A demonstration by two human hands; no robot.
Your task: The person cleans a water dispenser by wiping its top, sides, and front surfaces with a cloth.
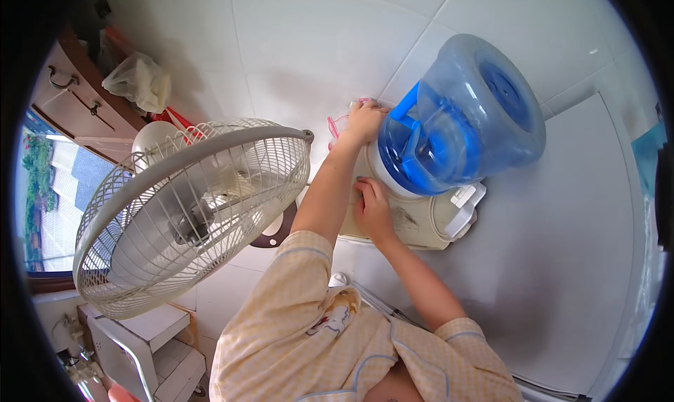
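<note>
While my left hand [361, 125] reaches past the near side of the water bottle [456, 121], its fingers bend over a pink-edged plastic packet [335, 127] just left of the bottle's handle [404, 106]; I cannot tell whether they pinch it or only touch it. My right hand [374, 212] rests lower, nearer to me than the bottle, fingertips curled onto the top of the water dispenser [421, 239]. Whether anything sits under those fingers I cannot tell; to my mind the hand is there to steady the dispenser, or me as I lean.

The bottle stands base-up in a white collar [382, 172] on the dispenser, presumably so that the water drains down by its own weight. Its handle faces my left arm, so I have to work close beside it.

Right of the bottle spreads a broad grey panel [562, 248]. Well to its left stands a fan [158, 226], its cage near my left forearm, and beyond that a plastic bag [140, 86] hangs by a wooden cabinet [77, 97].
</note>
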